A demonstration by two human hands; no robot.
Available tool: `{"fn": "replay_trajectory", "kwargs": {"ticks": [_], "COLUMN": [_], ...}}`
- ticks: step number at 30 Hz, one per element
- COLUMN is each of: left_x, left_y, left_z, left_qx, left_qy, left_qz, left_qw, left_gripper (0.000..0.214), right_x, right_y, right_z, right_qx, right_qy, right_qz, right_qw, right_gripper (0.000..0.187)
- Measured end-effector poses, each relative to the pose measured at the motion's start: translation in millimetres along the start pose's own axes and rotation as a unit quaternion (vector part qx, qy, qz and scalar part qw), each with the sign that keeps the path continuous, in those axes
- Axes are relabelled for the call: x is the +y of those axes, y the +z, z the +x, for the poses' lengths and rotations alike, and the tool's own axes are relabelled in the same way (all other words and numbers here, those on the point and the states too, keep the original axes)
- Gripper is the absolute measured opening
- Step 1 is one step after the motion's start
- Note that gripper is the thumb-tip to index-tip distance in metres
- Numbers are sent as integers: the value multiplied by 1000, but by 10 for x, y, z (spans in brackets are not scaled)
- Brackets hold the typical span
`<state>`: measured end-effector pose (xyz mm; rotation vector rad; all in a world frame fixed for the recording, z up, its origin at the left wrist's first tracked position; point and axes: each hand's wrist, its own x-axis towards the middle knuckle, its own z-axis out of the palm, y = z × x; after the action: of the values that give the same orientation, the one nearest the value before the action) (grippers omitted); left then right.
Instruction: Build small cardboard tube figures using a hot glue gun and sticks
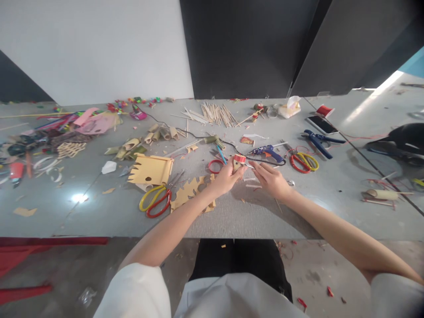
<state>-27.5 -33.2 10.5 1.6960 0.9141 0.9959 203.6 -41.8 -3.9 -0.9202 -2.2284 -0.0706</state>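
My left hand [227, 177] is closed around a short bamboo piece [236, 166] with a red band [239, 159] about its top. My right hand [272, 180] grips a thin metal tool [249, 166], whose tip meets or nearly meets the bamboo piece; most of the tool is hidden by the fingers. Just beyond my hands lies a blue glue gun [272, 153]. A red ring [216, 166] and a light-blue stick [221, 154] are beside my left hand. To the right are scissors with red and yellow handles [304, 162].
Left of my arms lie another pair of scissors [155, 201], a cut card sheet [150, 170] and bamboo tubes [130, 145]. Thin sticks [218, 115] are heaped at the back. Blue pliers [318, 142], a phone [323, 124] and a red thread spool [325, 110] lie right. A black cord crosses the table.
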Motion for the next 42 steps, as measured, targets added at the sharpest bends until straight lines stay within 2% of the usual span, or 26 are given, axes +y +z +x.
{"fn": "replay_trajectory", "kwargs": {"ticks": [4, 10, 14, 17, 20, 26, 33, 42], "left_x": [7, -32, -49, -25, 2, -19, -72, 25], "left_y": [64, 156, 152, 148, 148, 159, 159, 185], "left_z": [-27, -44, -28, -24, -32, -57, -74, -76], "left_qx": [-28, -38, -19, 7, 22, 19, 15, 1], "left_qy": [-25, -25, -19, -8, -8, -22, -8, -15], "left_qz": [42, 1, 34, 64, 91, 142, 217, 332], "left_qw": [998, 999, 999, 998, 996, 989, 976, 943], "left_gripper": [39, 45, 44, 42, 39, 35, 33, 27], "right_x": [-48, -41, -79, -131, -174, -273, -321, -270], "right_y": [-17, -125, -185, -166, -125, -168, -214, -212], "right_z": [61, 105, 135, 166, 195, 268, 297, 269], "right_qx": [23, 55, 79, 58, 38, 30, 13, -33], "right_qy": [22, 62, 153, 238, 280, 316, 352, 401], "right_qz": [13, 54, 104, 176, 248, 318, 343, 388], "right_qw": [999, 995, 980, 953, 926, 893, 871, 829], "right_gripper": [43, 41, 44, 42, 44, 51, 55, 50]}}
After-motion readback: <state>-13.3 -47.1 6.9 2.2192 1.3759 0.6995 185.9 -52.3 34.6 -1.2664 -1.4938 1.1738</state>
